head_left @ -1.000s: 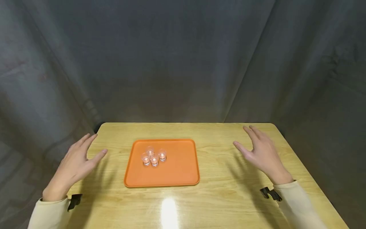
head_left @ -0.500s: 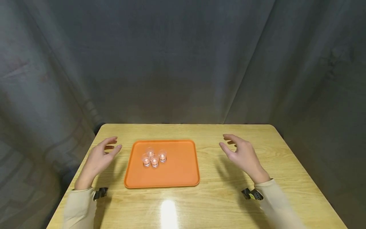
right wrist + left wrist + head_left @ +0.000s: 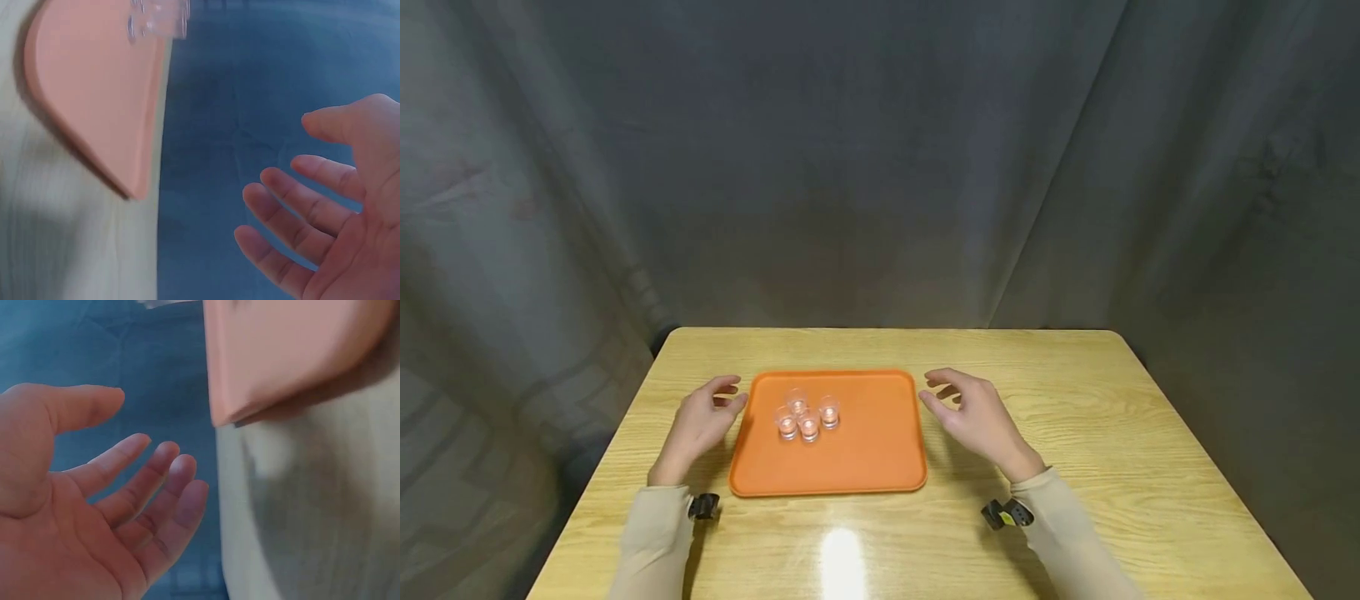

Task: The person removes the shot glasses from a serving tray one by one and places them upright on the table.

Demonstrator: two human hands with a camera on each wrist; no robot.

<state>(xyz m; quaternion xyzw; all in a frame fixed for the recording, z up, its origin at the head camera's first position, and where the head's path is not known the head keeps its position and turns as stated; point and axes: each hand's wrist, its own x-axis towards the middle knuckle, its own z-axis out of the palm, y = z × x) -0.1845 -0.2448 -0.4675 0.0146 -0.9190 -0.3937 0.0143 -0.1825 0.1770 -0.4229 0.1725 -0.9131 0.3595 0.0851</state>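
Note:
An orange rectangular tray (image 3: 865, 467) lies on the wooden table. Several small clear cups (image 3: 808, 427) stand in a cluster on its left half. My left hand (image 3: 700, 425) hovers by the tray's left edge, thumb apart from the loosely bent fingers, with nothing held. On the other side my right hand (image 3: 973, 417) is near the tray's right edge, its fingers also loosely bent and holding nothing. Each wrist view shows the palm and spread fingers, left palm (image 3: 75, 537) and right palm (image 3: 369, 250), with a corner of the tray beyond.
The light wooden table (image 3: 1112, 467) extends around the tray, widest to the right. Dark grey curtains (image 3: 850, 167) hang behind and at both sides. A black strap with a small device (image 3: 703, 506) sits at each wrist, below the sleeve cuff.
Both hands have moved inward from the table's sides to the tray's left and right edges, and their fingers have bent more. Tray and cups stay in place.

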